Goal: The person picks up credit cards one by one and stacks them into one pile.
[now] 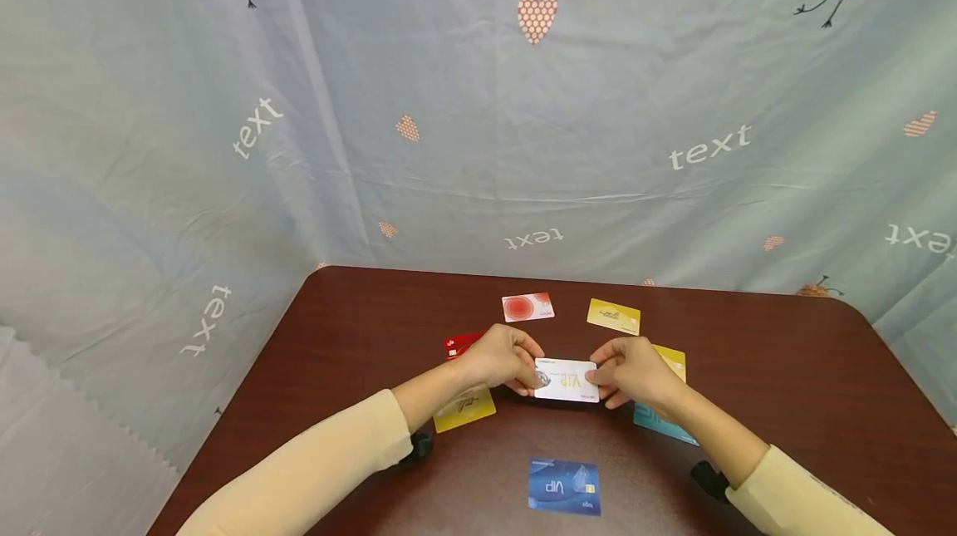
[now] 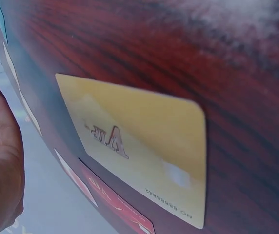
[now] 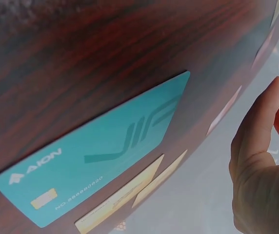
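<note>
Between my two hands is a white card (image 1: 566, 380) with gold VIP lettering, its printed face toward the head camera. My left hand (image 1: 503, 359) pinches its left end with thumb and fingers. At the opposite end my right hand (image 1: 634, 371) pinches it the same way. Under the left wrist lie a yellow card (image 2: 144, 146) and a red card (image 2: 112, 192), both partly covered in the head view. Beside the right wrist a teal card (image 3: 100, 151) marked AION rests on the table, and a yellow card (image 1: 672, 360) lies just beyond it.
The dark red-brown wooden table (image 1: 359, 336) ends at a pale curtain (image 1: 449, 104) printed with hearts and birds. A blue VIP card (image 1: 564, 487) lies nearest me. Farther back are a white-and-red card (image 1: 527, 307) and another yellow card (image 1: 614, 316).
</note>
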Available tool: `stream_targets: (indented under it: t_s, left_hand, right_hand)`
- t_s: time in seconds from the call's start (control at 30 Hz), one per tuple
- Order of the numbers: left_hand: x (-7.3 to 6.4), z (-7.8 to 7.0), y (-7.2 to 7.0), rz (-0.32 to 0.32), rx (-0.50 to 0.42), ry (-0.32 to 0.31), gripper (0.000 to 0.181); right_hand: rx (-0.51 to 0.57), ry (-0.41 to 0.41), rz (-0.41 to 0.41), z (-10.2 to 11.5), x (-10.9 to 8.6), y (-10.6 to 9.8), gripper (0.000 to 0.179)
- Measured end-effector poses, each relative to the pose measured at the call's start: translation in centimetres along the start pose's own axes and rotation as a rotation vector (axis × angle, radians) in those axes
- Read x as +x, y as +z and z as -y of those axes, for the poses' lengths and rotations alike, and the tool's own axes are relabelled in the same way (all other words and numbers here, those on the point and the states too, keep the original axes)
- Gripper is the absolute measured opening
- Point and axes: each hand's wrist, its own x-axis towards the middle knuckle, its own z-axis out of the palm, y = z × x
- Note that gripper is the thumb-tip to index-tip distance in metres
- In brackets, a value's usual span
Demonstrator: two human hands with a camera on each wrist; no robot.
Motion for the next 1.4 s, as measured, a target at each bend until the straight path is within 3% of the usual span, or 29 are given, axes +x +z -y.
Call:
stream_targets:
  t_s: [0.67, 1.0, 1.4]
  left_hand:
    - [-2.0, 1.1, 1.1, 0.018, -0.011, -0.002, 0.029]
    - [-3.3, 1.4, 1.7, 0.032, 0.052, 0.020, 0.029]
    - [-4.6, 2.1, 2.3, 0.052, 0.052, 0.011, 0.030]
  right_hand:
    - [0.034, -0.024, 0.084, -0.8, -1.3, 0.3, 0.027]
    - [0.040, -0.013, 0.127, -1.1, -2.1, 0.6, 0.026]
    - [0.054, -0.020, 0.181, -1.4, -3.2, 1.0, 0.026]
